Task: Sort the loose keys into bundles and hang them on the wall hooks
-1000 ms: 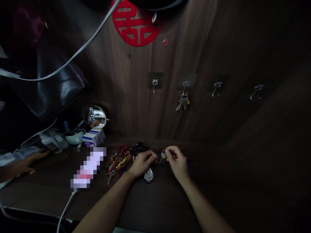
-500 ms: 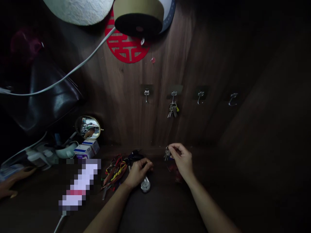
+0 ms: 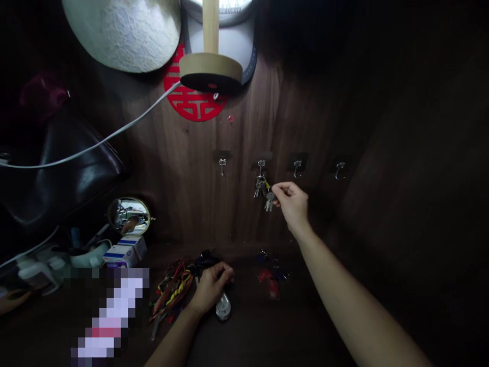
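In the head view, my right hand (image 3: 296,205) is raised to the wooden wall, pinching the ring of a small bunch of keys (image 3: 269,200). Those keys dangle just right of a second bunch (image 3: 260,186) hanging from a metal hook (image 3: 261,165); they overlap, and I cannot tell if they touch. My left hand (image 3: 210,286) stays low over the table, fingers curled in; its palm side is hidden. Beside it lies a pile of lanyards and keys (image 3: 173,288), with a rounded silvery piece (image 3: 223,307) by the wrist. Red and blue tags with keys (image 3: 270,278) lie below my right forearm.
Other wall hooks (image 3: 298,167) flank the loaded one. Above hang a red paper cut-out (image 3: 196,108), a cap (image 3: 229,35) and a lamp (image 3: 210,71) with a white cable (image 3: 141,118). At left stand a round mirror (image 3: 130,216), boxes (image 3: 124,252) and a dark bag (image 3: 64,158).
My right hand has lifted the small bunch of keys from just above the table up to the hanging bunch. My left hand has hardly moved. The view has shifted slightly.
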The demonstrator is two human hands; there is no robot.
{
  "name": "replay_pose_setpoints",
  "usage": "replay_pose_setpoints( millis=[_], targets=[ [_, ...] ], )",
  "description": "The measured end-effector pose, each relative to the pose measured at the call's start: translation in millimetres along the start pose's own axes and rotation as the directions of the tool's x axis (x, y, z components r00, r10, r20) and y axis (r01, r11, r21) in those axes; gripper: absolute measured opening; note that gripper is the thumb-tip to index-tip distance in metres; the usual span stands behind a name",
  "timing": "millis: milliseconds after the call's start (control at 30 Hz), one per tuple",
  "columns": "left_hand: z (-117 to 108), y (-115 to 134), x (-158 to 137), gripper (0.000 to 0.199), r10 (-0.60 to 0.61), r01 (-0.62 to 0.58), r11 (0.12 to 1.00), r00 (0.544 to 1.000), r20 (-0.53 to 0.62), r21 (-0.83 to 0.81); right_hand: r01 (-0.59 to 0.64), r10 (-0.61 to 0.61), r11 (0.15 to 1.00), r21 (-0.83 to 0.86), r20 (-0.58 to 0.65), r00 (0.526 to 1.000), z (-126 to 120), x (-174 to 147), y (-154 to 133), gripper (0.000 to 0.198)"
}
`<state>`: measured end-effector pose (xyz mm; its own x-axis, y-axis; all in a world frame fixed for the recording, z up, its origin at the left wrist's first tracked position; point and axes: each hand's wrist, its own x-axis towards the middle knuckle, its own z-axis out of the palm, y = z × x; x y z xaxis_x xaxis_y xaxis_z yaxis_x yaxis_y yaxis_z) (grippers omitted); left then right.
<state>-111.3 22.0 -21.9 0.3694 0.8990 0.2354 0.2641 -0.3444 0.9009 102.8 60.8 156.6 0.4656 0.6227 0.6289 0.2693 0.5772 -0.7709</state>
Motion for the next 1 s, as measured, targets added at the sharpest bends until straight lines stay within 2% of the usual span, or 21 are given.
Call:
replay_pose_setpoints(
  millis=[133,267,467,633,833,1000],
  targets=[
    [0,4,0,0.039,0.001,-0.001,1.000,1.000,0.002,-0.018,-0.017,0.017,1.000,0.014,0.016,1.000,14,19,-14,0.010],
    [0,5,0,0.039,0.006,-0.006,1.000,1.000,-0.006,-0.027,-0.088,0.086,0.996,0.032,0.064,0.994,28,32,-22,0.007],
    [0,3,0,0.039,0.002,-0.002,1.000,1.000,-0.002,-0.025,-0.189,0.189,0.981,0.036,0.014,0.982,38,39,-21,0.014],
    [0,0,0,0.038,0.015,-0.015,1.000,1.000,0.002,-0.027,-0.186,0.184,0.981,0.050,0.045,0.982,40,36,-17,0.012],
    [0,-1,0,0.037,0.019,-0.019,0.999,1.000,-0.012,-0.033,-0.191,0.192,0.981,-0.025,0.057,0.980,35,27,-12,0.008],
    [1,-5,0,0.037,0.039,-0.039,0.999,0.999,-0.017,-0.035,-0.167,0.170,0.985,-0.043,0.089,0.981,29,20,-6,0.014]
  ],
)
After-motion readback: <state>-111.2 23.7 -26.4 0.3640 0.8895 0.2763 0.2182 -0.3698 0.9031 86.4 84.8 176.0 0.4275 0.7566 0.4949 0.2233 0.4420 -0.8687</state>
